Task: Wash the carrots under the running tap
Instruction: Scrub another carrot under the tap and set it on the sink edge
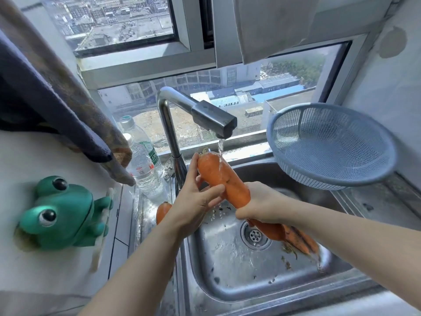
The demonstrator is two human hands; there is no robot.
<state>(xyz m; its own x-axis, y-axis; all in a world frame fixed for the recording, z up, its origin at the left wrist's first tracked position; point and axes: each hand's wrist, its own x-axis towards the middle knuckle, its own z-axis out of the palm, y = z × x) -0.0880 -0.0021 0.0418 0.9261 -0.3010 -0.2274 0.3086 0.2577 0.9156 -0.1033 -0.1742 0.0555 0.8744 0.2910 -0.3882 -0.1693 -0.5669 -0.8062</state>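
A big orange carrot [218,176] is held tilted over the steel sink [227,281], its thick top under the water stream falling from the tap [211,119]. My left hand [193,201] wraps the carrot's upper half, thumb across its front. My right hand [259,204] grips its lower part. More carrots [296,238] lie in the sink basin beyond my right hand, by the drain [255,235]. Another carrot [163,212] lies on the sink's left ledge, partly hidden by my left wrist.
A blue plastic colander [330,144] leans at the sink's back right corner. Two water bottles [143,165] stand left of the tap. A green frog holder [61,213] hangs on the left wall. Cloths [57,99] hang at upper left. A window lies behind.
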